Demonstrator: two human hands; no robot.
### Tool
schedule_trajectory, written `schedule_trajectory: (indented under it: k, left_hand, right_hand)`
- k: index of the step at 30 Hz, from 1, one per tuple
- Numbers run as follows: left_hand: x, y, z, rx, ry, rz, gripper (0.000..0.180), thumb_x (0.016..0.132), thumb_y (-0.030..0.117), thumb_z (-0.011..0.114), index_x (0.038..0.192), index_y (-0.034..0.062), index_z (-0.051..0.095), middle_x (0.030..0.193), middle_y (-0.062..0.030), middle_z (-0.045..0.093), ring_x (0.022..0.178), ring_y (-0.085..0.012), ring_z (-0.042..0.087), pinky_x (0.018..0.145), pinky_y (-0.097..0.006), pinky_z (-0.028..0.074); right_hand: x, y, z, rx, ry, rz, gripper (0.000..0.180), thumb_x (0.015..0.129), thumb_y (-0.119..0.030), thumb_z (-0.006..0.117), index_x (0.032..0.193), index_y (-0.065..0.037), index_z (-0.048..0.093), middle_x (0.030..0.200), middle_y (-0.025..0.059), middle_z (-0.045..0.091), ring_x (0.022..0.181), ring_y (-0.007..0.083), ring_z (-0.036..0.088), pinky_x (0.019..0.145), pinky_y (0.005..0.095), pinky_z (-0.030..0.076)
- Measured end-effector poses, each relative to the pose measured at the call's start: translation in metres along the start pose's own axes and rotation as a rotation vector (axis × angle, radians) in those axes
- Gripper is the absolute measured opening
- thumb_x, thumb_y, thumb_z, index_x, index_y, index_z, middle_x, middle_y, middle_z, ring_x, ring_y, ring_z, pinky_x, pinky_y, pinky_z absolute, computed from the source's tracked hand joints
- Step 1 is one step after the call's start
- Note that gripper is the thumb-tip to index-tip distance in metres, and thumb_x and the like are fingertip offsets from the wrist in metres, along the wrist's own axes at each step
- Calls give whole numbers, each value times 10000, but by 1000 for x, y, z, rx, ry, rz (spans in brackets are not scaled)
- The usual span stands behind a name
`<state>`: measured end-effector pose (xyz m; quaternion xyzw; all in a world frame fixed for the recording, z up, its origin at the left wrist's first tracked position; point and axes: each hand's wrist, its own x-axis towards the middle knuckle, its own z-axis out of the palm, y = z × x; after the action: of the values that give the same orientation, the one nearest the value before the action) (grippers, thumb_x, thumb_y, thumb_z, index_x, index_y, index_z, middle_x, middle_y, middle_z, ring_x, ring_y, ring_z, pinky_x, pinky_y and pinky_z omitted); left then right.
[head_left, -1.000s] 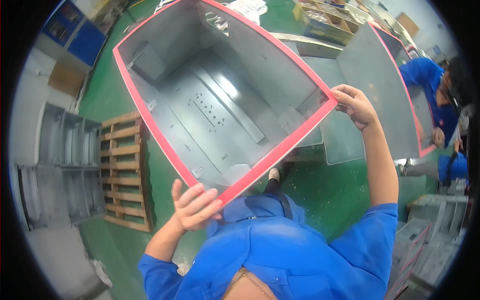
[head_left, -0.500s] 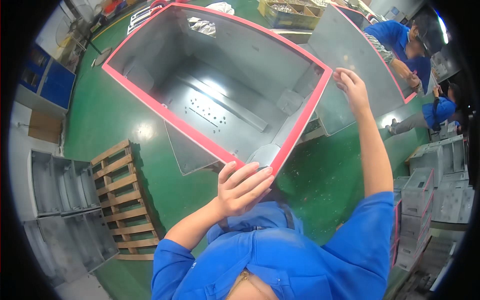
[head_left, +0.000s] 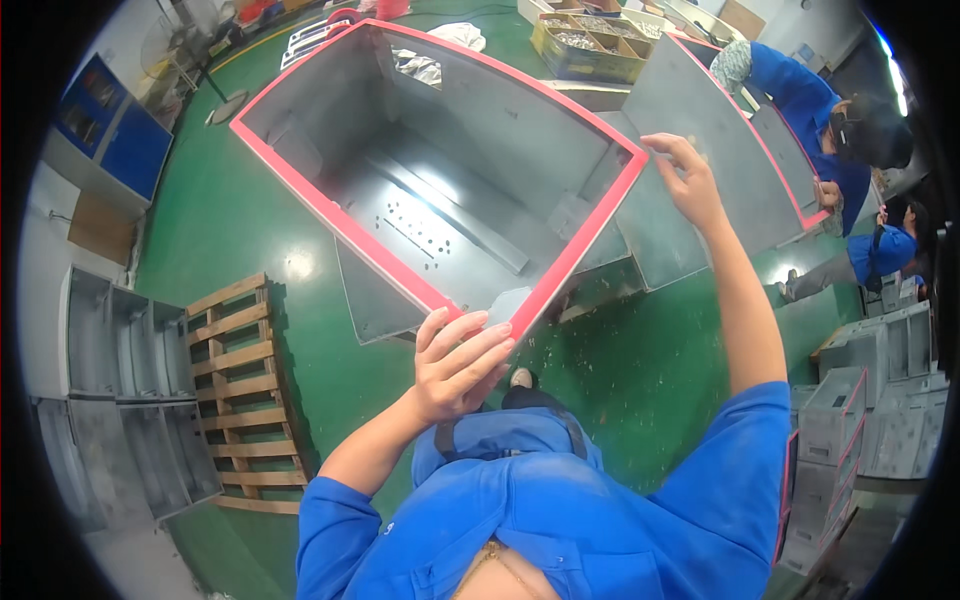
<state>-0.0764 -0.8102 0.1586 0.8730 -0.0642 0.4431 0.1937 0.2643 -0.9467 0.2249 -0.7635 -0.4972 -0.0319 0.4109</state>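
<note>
A large grey metal box (head_left: 470,215) stands before me with its open side up, and a red strip (head_left: 330,213) runs all along its rim. Slots and small round holes pierce the bottom panel. My left hand (head_left: 460,365) lies over the near corner, its fingers bent round the rim and holding it. At the right corner of the same box, my right hand (head_left: 690,185) reaches in with thumb and fingers apart. Its fingertips are at the red edge; whether they press on it I cannot make out.
Another red-edged grey panel (head_left: 690,150) stands at the right, where a co-worker in blue (head_left: 800,100) bends over it. A wooden pallet (head_left: 245,395) and grey cabinets (head_left: 130,340) are at the left. A divided parts bin (head_left: 590,50) sits beyond. Stacked grey boxes (head_left: 830,420) stand lower right.
The box has turned slightly, and my left hand stays on its near corner. My right hand has come left to the right corner. The co-worker at the right now leans further forward.
</note>
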Motion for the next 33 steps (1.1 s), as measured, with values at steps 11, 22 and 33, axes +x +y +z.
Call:
schedule_trajectory:
  k: [11, 22, 33]
  left_hand:
    - [-3, 8, 4, 45, 17, -82, 245, 711, 111, 636, 952, 72, 630, 990, -55, 627, 995, -248, 536, 1027, -416, 228]
    - [-7, 8, 10, 60, 51, -89, 173, 739, 119, 617, 907, 78, 628, 951, -48, 632, 985, -243, 531, 1027, -409, 233]
    - [-9, 7, 11, 76, 42, -80, 178, 774, 164, 588, 935, 89, 611, 978, -45, 620, 1012, -245, 509, 1031, -421, 223]
  right_hand:
    - [42, 8, -23, -30, -500, -215, 181, 748, 27, 567, 893, -79, 591, 947, 56, 523, 904, 211, 529, 789, 313, 435]
    - [52, 11, -30, 273, -560, 111, 66, 807, -52, 560, 870, -31, 558, 809, 58, 611, 805, 118, 552, 763, 265, 428]
    - [66, 6, -45, 248, -701, 307, 138, 774, -139, 583, 856, -29, 569, 790, 50, 595, 714, 110, 535, 629, 247, 441]
